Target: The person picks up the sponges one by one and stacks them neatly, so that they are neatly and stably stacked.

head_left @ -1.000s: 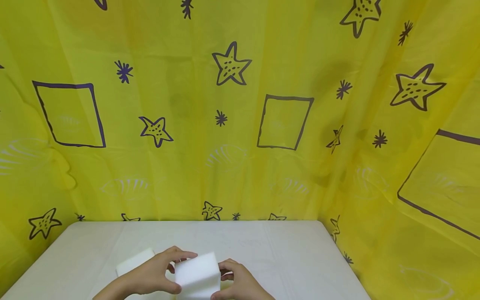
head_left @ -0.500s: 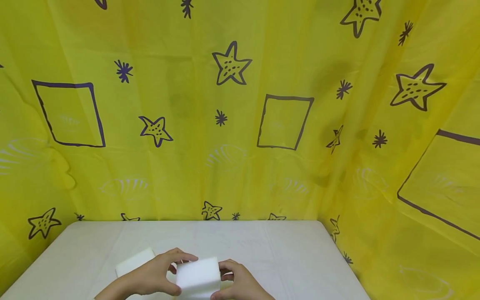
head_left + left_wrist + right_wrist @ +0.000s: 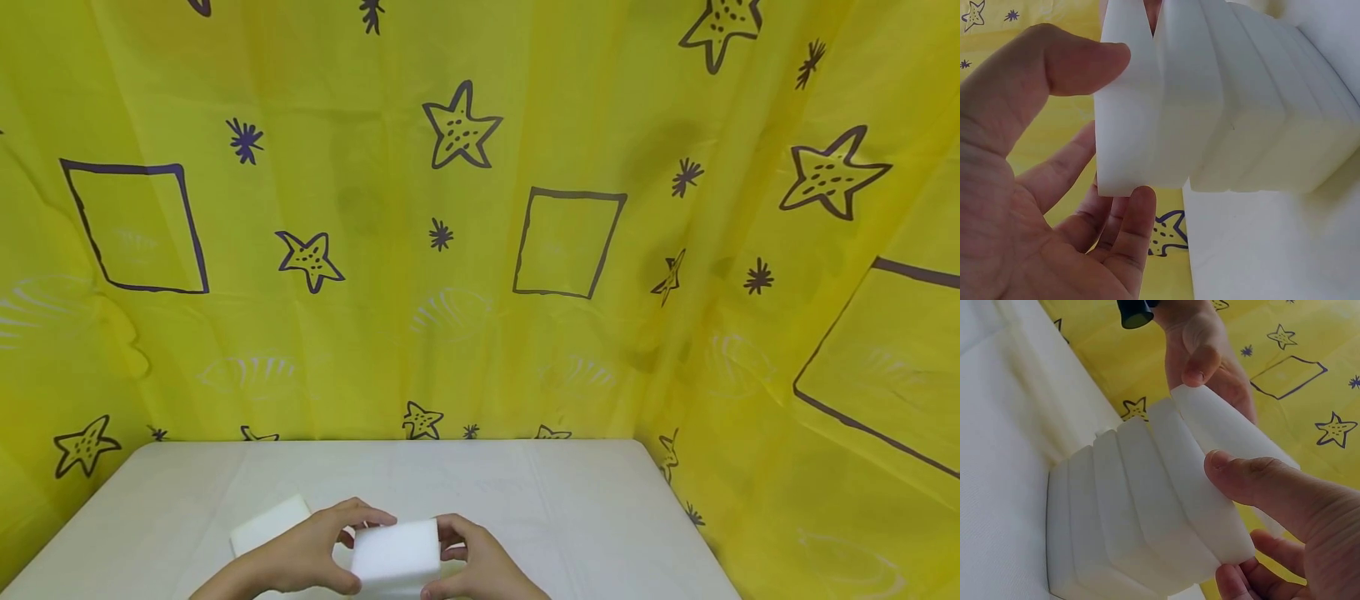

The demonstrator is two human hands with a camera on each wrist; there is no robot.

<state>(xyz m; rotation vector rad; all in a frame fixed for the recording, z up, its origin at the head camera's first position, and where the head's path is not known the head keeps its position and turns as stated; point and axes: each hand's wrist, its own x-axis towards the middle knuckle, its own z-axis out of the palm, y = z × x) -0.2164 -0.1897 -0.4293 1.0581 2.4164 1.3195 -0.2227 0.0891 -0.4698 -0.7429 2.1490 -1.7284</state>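
In the head view both hands are on a white sponge (image 3: 397, 546) low in the middle. The wrist views show it as the end one of a stack of several white sponges (image 3: 1260, 125), standing on the table. My left hand (image 3: 311, 550) grips it from the left, thumb on the near side and fingers around the far side. From the right, my right hand (image 3: 483, 562) holds it likewise, its thumb (image 3: 1229, 469) pressed to the side. A narrow wedge-shaped gap shows between this sponge and its neighbour in the left wrist view. Most of the stack is hidden in the head view.
Another white sponge (image 3: 270, 527) lies on the white table (image 3: 585, 508), behind the left forearm. A yellow curtain (image 3: 375, 333) printed with starfish hangs along the back and the right side of the table.
The held sponge has sunk slightly and its top has tipped from slanted to more level. Both hands have stayed in nearly the same place, still gripping it.
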